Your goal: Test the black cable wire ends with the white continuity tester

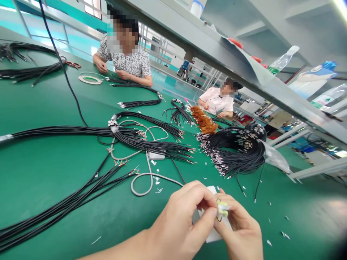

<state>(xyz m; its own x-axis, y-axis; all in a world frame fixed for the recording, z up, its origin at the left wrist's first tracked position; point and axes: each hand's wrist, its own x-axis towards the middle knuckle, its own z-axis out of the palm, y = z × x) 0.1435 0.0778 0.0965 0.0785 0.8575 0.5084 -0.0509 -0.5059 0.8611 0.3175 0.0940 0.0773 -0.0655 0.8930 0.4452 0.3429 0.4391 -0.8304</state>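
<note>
Both my hands meet at the lower right of the head view. My left hand (pixel 187 216) pinches at the near side of a small yellow-green and whitish piece (pixel 222 208), its thumb and forefinger pressed together. Around the other side of that piece curl the fingers of my right hand (pixel 240 227), with the thumb below it. A thin dark loop shows beside the piece. Behind and under the fingers is a white flat object (pixel 213 236), partly hidden. A grey cable (pixel 162 176) runs from near my left hand across the green table (pixel 108 224).
Bundles of black cables (pixel 151 142) lie left and centre, with a coiled heap (pixel 235 151) at right. White scraps (pixel 284 235) are scattered about. Across the table, two people (pixel 130 65) work. A metal shelf (pixel 244 79) with bottles crosses the upper right. Red-handled scissors (pixel 73 65) lie far left.
</note>
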